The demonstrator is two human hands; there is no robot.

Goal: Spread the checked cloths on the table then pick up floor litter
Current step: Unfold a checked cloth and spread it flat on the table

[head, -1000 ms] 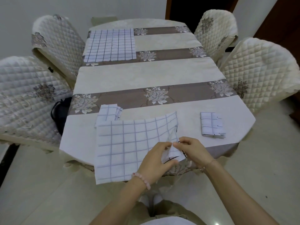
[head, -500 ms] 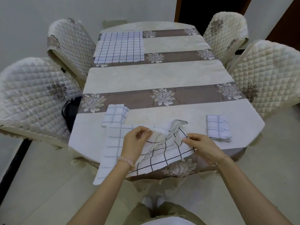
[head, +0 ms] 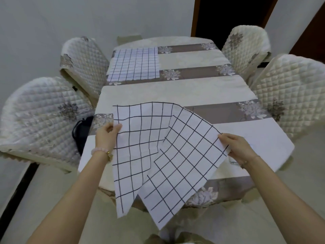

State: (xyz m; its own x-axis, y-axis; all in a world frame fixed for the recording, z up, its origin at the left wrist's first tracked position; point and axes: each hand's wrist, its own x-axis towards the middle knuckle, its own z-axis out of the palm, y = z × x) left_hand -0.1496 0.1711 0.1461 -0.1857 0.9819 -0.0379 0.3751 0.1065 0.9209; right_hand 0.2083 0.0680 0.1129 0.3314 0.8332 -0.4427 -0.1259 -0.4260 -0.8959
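View from my head, looking down along a dining table point(head: 202, 90) covered in cream and brown bands with flower prints. Four quilted chairs point(head: 44, 117) stand round it, two on each side.

My left hand point(head: 106, 136) pinches the left edge of a white cloth point(head: 158, 155) with a dark check, thumb on top and fingers curled beneath. My right hand point(head: 234, 147) pinches the opposite edge near a corner in the same way. Between them the cloth is held up above the near end of the table, not lying flat. It looks like one cloth creased down the middle: the right half tilts and overlaps the left, and both lower points hang past the table's near edge toward my legs.

A far cloth point(head: 133, 65) of the same check lies spread flat on the far left part of the table, so that one appears finished. The one I hold is opened out but not yet laid down. I judge the spreading to be partly done. The held cloth hides much of the near tabletop, so I cannot tell whether more cloths wait there.

The pale floor point(head: 281, 199) shows on both sides, and I can see no litter on it from here; that part of the job appears not yet begun.

A dark bag point(head: 81, 132) sits by the near left chair. A beaded bracelet point(head: 98, 150) circles my left wrist.
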